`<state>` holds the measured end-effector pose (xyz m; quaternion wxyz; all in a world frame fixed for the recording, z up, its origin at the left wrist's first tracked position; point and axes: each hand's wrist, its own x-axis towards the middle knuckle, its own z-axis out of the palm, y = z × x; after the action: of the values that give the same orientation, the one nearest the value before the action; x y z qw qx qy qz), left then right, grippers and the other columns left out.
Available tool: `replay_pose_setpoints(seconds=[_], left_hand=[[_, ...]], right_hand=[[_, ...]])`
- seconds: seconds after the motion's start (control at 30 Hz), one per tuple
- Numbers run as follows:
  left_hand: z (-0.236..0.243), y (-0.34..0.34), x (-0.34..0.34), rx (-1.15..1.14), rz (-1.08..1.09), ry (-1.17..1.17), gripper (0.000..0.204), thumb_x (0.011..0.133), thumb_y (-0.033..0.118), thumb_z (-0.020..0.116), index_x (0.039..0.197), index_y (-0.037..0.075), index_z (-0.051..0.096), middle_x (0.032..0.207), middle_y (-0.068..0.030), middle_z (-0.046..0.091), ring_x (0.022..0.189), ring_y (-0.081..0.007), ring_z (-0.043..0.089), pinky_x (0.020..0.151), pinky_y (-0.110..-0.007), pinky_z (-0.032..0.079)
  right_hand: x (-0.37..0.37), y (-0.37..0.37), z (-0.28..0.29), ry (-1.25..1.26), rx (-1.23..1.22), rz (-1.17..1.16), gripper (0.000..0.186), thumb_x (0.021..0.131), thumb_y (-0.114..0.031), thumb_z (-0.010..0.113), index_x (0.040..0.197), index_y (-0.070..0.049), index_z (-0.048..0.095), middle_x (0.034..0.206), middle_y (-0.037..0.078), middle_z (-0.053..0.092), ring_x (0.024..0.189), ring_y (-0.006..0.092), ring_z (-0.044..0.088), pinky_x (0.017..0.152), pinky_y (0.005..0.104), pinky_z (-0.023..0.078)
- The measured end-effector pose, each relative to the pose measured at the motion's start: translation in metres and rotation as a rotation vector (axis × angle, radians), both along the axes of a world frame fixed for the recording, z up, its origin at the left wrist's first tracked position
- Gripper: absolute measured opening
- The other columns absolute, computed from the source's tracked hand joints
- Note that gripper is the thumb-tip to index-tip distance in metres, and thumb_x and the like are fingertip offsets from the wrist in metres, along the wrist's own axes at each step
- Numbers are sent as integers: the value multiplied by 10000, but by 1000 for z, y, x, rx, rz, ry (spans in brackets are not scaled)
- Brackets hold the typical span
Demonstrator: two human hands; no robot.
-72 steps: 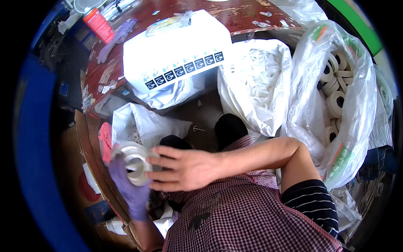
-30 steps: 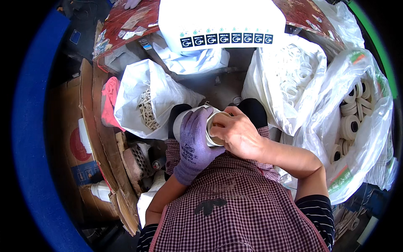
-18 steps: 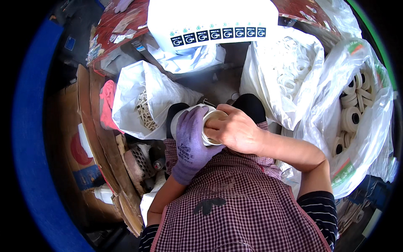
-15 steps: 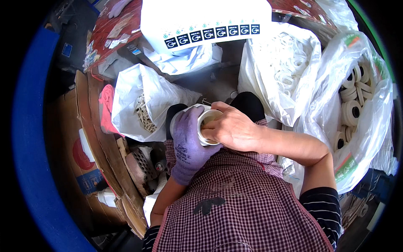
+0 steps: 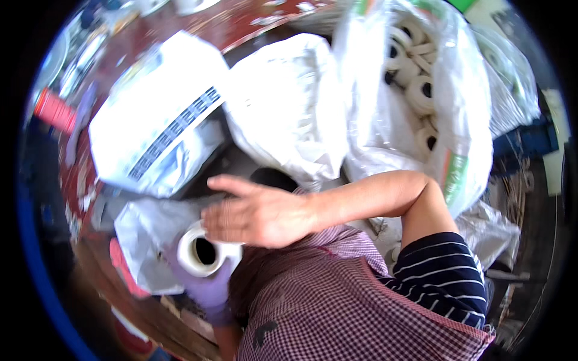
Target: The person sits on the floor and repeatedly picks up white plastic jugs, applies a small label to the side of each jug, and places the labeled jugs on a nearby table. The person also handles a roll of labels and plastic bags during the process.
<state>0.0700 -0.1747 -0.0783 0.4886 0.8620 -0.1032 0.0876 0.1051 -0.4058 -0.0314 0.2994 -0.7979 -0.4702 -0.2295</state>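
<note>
My left hand (image 5: pixel 208 287), in a purple glove, grips a white hollow cylinder (image 5: pixel 188 257) from below. The cylinder's round opening looks dark inside and faces up. My bare right hand (image 5: pixel 259 215) lies across its upper edge, palm down, with the fingers stretched out and the thumb apart. Motion blurs those fingers, and I cannot tell whether they touch the rim. Beneath the cylinder is a white bag (image 5: pixel 141 240), its contents hidden from here. A checked apron (image 5: pixel 325 289) covers my lap just behind the hands.
A white box (image 5: pixel 162 102) with a row of dark labels stands ahead. Right of it are a white sack (image 5: pixel 271 90) of pale pieces and a clear plastic bag (image 5: pixel 469 138) holding several white rolls with dark holes. A red table (image 5: pixel 198 27) lies beyond, with a reddish spool (image 5: pixel 55 111) at far left.
My right hand's fingers have come out of the cylinder and straightened. The cylinder and left hand now sit farther left and lower in view, and the whole view has swung right.
</note>
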Motion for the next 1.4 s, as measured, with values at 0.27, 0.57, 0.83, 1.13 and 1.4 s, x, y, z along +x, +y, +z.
replay_pose_setpoints(seconds=[0.27, 0.57, 0.83, 1.13, 1.4], left_hand=[[-24, 33, 7, -180, -129, 342, 884, 660, 120, 594, 1489, -31, 329, 1483, -184, 389, 1370, -337, 372, 1163, -422, 262], [-33, 54, 9, -86, -29, 422, 715, 720, 214, 806, 1313, -10, 475, 1191, -149, 594, 1104, -263, 575, 977, -391, 453], [-44, 87, 1, -442, 319, 404, 456, 953, 225, 587, 1322, -35, 529, 1218, -151, 623, 1053, -241, 631, 924, -354, 503], [-43, 70, 1, -186, 92, 168, 526, 746, 125, 823, 1170, 14, 532, 1175, -141, 648, 1071, -250, 639, 913, -390, 514], [-34, 111, -30, -721, 200, 235, 605, 786, 180, 808, 1268, 12, 484, 1235, -139, 618, 1120, -245, 618, 906, -363, 518]], right_hand=[[-10, -345, -91, -196, 169, -1281, 308, 809, 86, 594, 1097, -22, 618, 1086, 150, 597, 983, 330, 621, 863, 389, 504], [-92, -605, -212, 485, 216, -1867, 388, 998, -296, 482, 1268, -25, 545, 1254, 308, 504, 1132, 473, 492, 1008, 509, 375], [-43, -347, -41, -104, -583, -1670, 555, 715, -229, 704, 1205, -10, 559, 1036, 223, 570, 924, 420, 550, 871, 502, 438], [-19, -82, -71, 1743, 85, 158, 495, 922, -310, 567, 1283, 28, 587, 1218, 146, 653, 1146, 236, 609, 1014, 354, 451], [-55, -20, -92, 1332, -35, 353, 395, 966, -334, 621, 1240, -51, 640, 1135, 157, 628, 1021, 307, 635, 892, 369, 514]])
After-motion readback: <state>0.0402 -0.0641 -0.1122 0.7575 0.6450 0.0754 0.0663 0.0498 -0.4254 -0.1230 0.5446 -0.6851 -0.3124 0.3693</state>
